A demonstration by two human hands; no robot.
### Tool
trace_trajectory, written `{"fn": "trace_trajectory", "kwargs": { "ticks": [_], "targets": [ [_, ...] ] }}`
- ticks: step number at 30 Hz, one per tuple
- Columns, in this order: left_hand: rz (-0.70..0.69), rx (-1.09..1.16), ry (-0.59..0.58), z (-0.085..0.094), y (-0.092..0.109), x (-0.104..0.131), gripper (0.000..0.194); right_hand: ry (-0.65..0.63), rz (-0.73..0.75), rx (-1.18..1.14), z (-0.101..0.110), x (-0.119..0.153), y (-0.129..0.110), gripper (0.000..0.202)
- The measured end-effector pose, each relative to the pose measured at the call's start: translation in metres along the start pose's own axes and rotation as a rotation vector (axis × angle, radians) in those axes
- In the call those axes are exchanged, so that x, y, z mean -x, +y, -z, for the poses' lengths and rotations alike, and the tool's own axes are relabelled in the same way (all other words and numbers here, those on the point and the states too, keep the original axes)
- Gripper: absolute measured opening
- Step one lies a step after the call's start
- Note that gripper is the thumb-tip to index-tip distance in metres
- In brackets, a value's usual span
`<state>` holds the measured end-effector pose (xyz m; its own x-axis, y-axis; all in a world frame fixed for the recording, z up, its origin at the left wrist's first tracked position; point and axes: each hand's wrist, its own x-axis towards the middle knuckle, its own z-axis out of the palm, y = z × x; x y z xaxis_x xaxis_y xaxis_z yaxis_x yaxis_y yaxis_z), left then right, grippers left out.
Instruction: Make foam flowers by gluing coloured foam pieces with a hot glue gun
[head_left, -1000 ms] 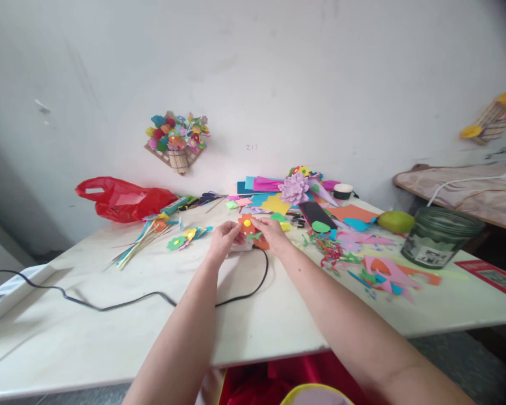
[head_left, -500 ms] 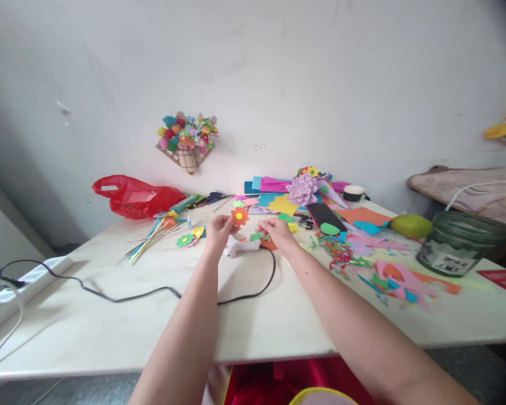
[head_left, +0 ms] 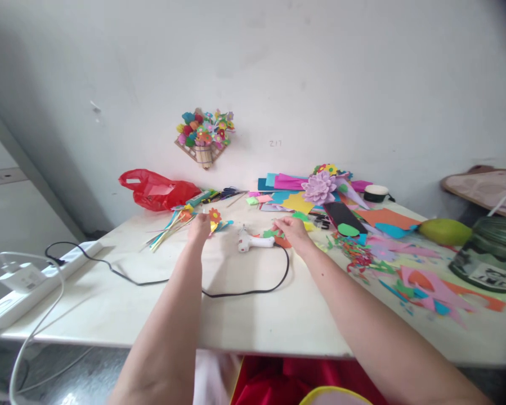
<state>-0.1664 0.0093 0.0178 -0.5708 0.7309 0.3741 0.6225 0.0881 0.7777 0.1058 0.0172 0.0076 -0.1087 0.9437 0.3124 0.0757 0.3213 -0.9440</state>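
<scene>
My left hand (head_left: 199,229) is closed over the left-middle of the table, with an orange paper flower (head_left: 214,215) with a yellow centre at its fingertips. Yellow and blue flower pieces (head_left: 222,226) lie just behind and beside that hand, partly hidden by it. My right hand (head_left: 294,232) has its thumb and fingers pinched together above green paper pieces (head_left: 271,233); whatever is between the fingertips is too small to tell. Between the hands a white glue gun (head_left: 256,242) lies on the table, its black cord (head_left: 244,293) looping toward the front.
Thin sticks (head_left: 168,233) and a red plastic bag (head_left: 160,191) are at the left. A power strip (head_left: 62,264) stands at the left edge. Coloured sheets, a purple flower (head_left: 319,188), a phone (head_left: 341,216), paper scraps (head_left: 430,289) and a glass jar (head_left: 489,256) fill the right.
My left hand has moved left with the orange flower, away from the glue gun and toward the sticks. My right hand stays near the green pieces. The view has turned slightly left.
</scene>
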Motion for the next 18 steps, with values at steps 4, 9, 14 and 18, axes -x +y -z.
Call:
{"fn": "trace_trajectory", "kwargs": {
  "ticks": [4,9,14,18],
  "targets": [
    [-0.070,-0.226,0.058,0.012,-0.022,-0.008,0.017,0.003,-0.002,0.038,-0.002,0.001,0.003,0.025],
    [-0.015,-0.383,0.027,0.018,-0.041,-0.003,0.023,0.000,-0.017,0.066,-0.009,0.005,0.006,0.028],
    [0.100,-0.453,-0.002,0.023,-0.045,0.009,0.026,-0.033,0.023,0.149,-0.015,0.006,0.014,0.027],
    [0.143,-0.532,0.196,0.025,-0.029,0.015,0.037,-0.024,0.048,0.236,-0.017,0.004,0.018,0.027]
  ]
}}
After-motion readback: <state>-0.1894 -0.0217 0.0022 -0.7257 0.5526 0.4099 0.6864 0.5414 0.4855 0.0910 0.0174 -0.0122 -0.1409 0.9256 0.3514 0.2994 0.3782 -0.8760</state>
